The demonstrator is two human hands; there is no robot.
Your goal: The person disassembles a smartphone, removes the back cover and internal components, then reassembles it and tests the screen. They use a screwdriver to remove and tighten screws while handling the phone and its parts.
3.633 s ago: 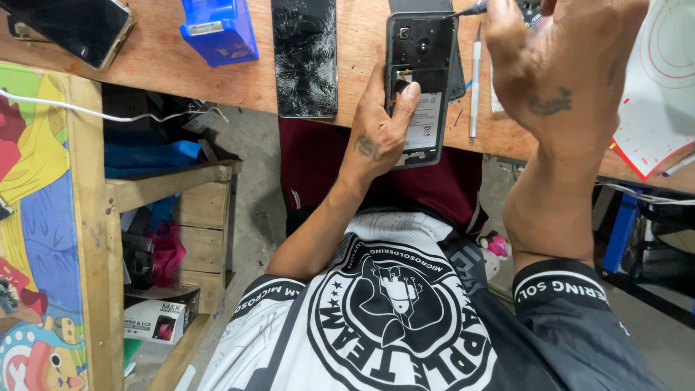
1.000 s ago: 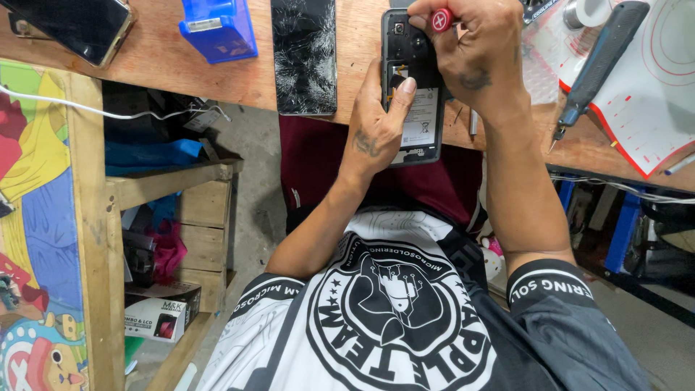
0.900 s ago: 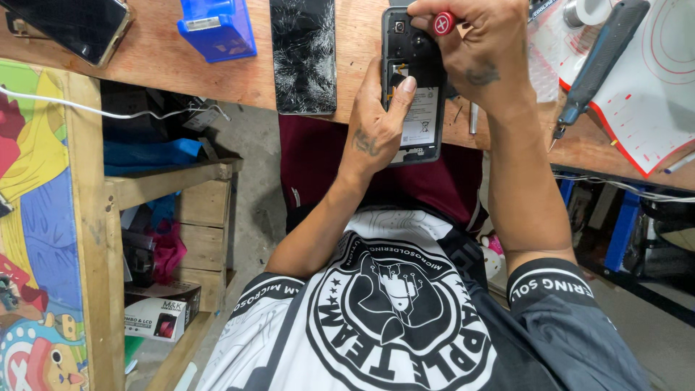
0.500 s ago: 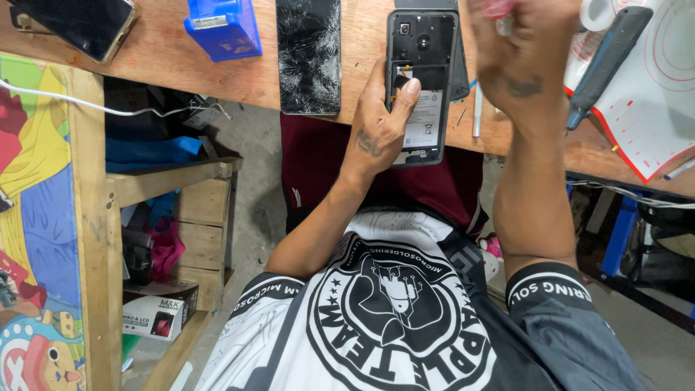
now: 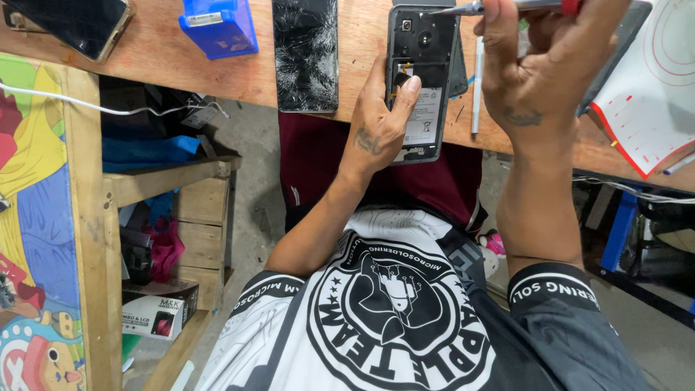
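An opened dark phone (image 5: 423,43) lies back-up at the near edge of the wooden table (image 5: 159,58), its battery and camera parts showing. My left hand (image 5: 376,127) holds it from the left side, with the thumb pressed on the battery label. My right hand (image 5: 543,65) hovers to the right of the phone's top and grips a thin screwdriver (image 5: 470,9) with a red cap. The metal tip points left, just above the phone's upper edge.
A phone with a cracked black screen (image 5: 305,54) lies left of the opened one, then a blue box (image 5: 219,27) and a dark phone (image 5: 69,22). A white pen-like tool (image 5: 477,87) and a red-edged white mat (image 5: 651,94) lie right. Wooden shelves (image 5: 166,181) stand below left.
My right hand rose off the top of the phone and moved up and right, carrying the screwdriver. My left hand kept its hold on the phone.
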